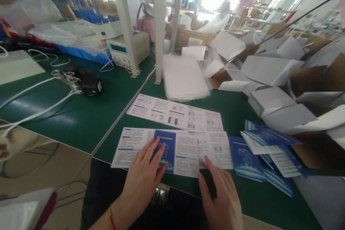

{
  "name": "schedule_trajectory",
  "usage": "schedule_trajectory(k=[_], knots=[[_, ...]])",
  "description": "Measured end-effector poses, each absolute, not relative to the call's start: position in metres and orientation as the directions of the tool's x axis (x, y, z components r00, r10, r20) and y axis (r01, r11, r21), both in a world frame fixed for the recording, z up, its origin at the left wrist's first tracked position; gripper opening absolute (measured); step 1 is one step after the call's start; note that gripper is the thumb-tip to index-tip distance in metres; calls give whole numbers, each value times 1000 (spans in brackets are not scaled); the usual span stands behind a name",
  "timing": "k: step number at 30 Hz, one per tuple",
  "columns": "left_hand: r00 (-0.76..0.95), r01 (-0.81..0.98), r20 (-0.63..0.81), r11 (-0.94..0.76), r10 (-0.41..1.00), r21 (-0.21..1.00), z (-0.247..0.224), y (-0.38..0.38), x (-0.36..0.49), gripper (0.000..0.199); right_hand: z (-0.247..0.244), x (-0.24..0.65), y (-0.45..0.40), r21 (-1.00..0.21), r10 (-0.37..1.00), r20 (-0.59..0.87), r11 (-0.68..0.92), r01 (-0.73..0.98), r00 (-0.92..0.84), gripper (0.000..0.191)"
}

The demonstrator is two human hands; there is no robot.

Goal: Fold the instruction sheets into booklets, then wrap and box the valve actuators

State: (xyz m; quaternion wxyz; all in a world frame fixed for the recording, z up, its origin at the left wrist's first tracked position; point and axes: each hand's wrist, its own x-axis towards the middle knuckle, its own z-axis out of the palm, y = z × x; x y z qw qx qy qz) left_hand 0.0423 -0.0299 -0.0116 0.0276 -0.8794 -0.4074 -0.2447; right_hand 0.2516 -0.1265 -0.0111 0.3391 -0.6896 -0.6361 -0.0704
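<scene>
An unfolded leaflet [187,151] with printed text and a blue cover panel lies at the front edge of the green table. My left hand [147,167] rests on the blue panel with its fingers spread flat. To its right, my right hand [219,187] has its fingertips on the leaflet's right part, thumb apart by the near edge. That right part seems to be another layer or sheet partly beneath; I cannot tell which. Just behind lies a second stack of unfolded leaflets [175,112]. Folded blue leaflets [245,160] are heaped to the right of my right hand.
Clear plastic bags [185,79] are stacked behind the leaflets. Open white cardboard boxes [269,72] crowd the right side. At left stand black devices with metal connectors [90,83] and white cables, and a power supply [129,50] beside a metal post [159,25]. A person's sleeve [16,145] shows at far left.
</scene>
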Motion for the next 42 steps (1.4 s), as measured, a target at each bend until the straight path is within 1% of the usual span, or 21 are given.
schedule_trajectory(k=[2, 4, 6, 8, 10, 12, 13, 15, 16, 17, 19, 21, 23, 25, 27, 31, 35, 38, 42], knots=[[576, 700, 457, -697, 678, 154, -11, -29, 40, 35, -12, 240, -119, -417, 823, 494, -61, 907, 282, 56], [591, 681, 460, -716, 663, 156, -10, -28, 38, 35, -13, 232, -112, -446, 822, 446, -137, 885, 353, 67], [600, 669, 458, -725, 656, 161, -9, -26, 36, 35, -14, 229, -107, -481, 824, 398, -187, 856, 404, 73], [603, 663, 450, -728, 658, 176, -9, -25, 34, 36, -14, 229, -104, -532, 820, 368, -201, 823, 438, 76], [609, 656, 436, -730, 663, 193, -8, -25, 32, 37, -14, 229, -102, -592, 815, 354, -185, 784, 459, 75], [620, 649, 421, -734, 662, 198, -8, -25, 30, 37, -13, 228, -101, -639, 802, 355, -168, 751, 481, 67], [626, 645, 418, -738, 658, 196, -8, -25, 30, 37, -12, 226, -100, -650, 796, 362, -158, 743, 485, 59], [636, 635, 418, -747, 649, 194, -7, -25, 28, 42, -10, 221, -98, -643, 789, 405, -114, 757, 463, 37], [641, 629, 418, -752, 644, 196, -6, -25, 27, 46, -9, 219, -97, -626, 791, 439, -71, 777, 427, 27], [645, 623, 415, -757, 641, 200, -6, -26, 27, 53, -9, 216, -96, -604, 792, 474, -24, 797, 384, 22], [654, 611, 408, -763, 637, 211, -5, -26, 26, 66, -8, 214, -95, -560, 789, 531, 53, 827, 310, 25], [648, 612, 404, -757, 646, 229, -5, -25, 25, 69, -8, 213, -94, -525, 790, 553, 84, 847, 264, 35], [625, 619, 418, -745, 659, 248, -6, -24, 25, 62, -8, 213, -93, -492, 794, 566, 110, 864, 221, 41], [593, 623, 450, -735, 667, 269, -6, -24, 25, 51, -8, 213, -92, -476, 806, 564, 141, 868, 178, 40], [559, 617, 488, -730, 670, 296, -6, -24, 25, 43, -7, 212, -92, -485, 814, 558, 164, 859, 159, 36], [505, 600, 539, -723, 674, 343, -6, -28, 24, 35, -4, 210, -91, -519, 819, 549, 177, 836, 168, 32], [438, 612, 598, -710, 672, 349, -11, -32, 23, 27, -2, 209, -92, -539, 878, 467, 187, 821, 107, 44], [427, 637, 609, -701, 668, 321, -14, -33, 23, 29, 0, 208, -91, -548, 912, 407, 191, 814, 60, 46], [465, 667, 561, -688, 685, 286, -12, -30, 24, 36, -2, 204, -86, -582, 909, 406, 175, 794, 97, 42]])
